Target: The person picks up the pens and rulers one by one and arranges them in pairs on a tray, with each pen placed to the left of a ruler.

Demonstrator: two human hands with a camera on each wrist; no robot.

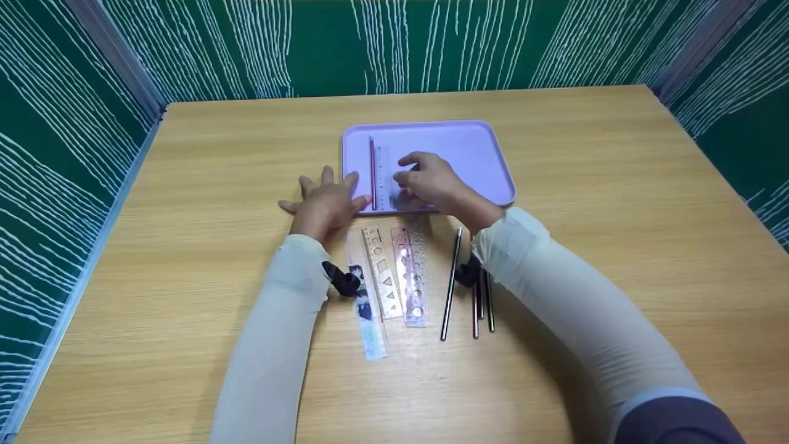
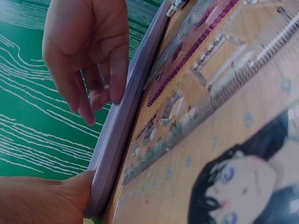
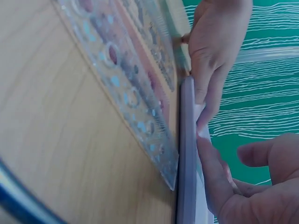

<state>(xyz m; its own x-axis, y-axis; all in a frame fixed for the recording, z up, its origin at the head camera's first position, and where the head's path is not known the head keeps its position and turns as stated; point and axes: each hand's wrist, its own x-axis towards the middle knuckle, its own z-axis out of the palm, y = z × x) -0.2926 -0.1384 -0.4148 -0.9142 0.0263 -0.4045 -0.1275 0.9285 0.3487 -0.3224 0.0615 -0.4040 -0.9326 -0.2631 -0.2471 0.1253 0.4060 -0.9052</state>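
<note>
A lilac tray [image 1: 471, 163] lies on the table. Inside it, near the left side, a dark red pencil [image 1: 373, 176] and a clear ruler [image 1: 383, 176] lie side by side. My left hand [image 1: 327, 206] is spread at the tray's front left corner, its thumb over the rim. My right hand [image 1: 428, 179] is just right of the ruler, low over the tray; its fingers are slightly bent and the thumb stands apart in the right wrist view. Nothing shows in its grasp. Whether a fingertip touches the ruler, I cannot tell.
Several clear stencil rulers [image 1: 383, 271] lie in front of the tray, one with a cartoon picture [image 1: 368, 314]. To their right are several dark pencils [image 1: 452, 283], partly hidden by the right wrist strap. Green walls with white lines [image 1: 333, 49] border the wooden table [image 1: 234, 154].
</note>
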